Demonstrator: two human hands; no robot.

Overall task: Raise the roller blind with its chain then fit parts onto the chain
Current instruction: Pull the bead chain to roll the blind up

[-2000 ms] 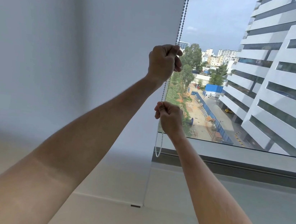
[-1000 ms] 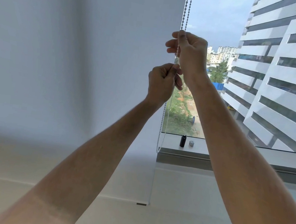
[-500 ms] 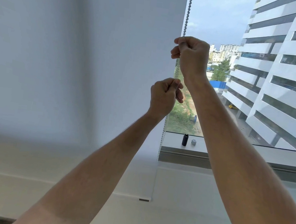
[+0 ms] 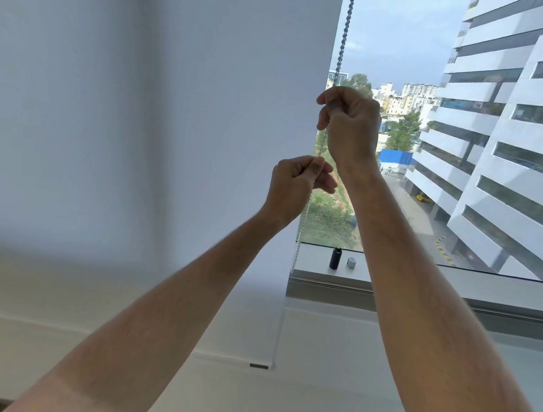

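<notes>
Two hands are up on the bead chain at the right edge of the roller blind. Your right hand is the upper one, fist curled, grip pinching the chain just where it enters from above. Your left hand sits lower and a little to the left, fingers folded in, thumb and forefinger pressed on the lower run of the same chain. Below the left hand the chain hangs slack along the blind's edge down to the window ledge. Blind fabric covers the left pane and reaches well below ledge level, its bottom bar low in view. On the ledge, between your forearms: a small black cylinder, upright, and just beside it on the right a short silver cap, apart from the chain
</notes>
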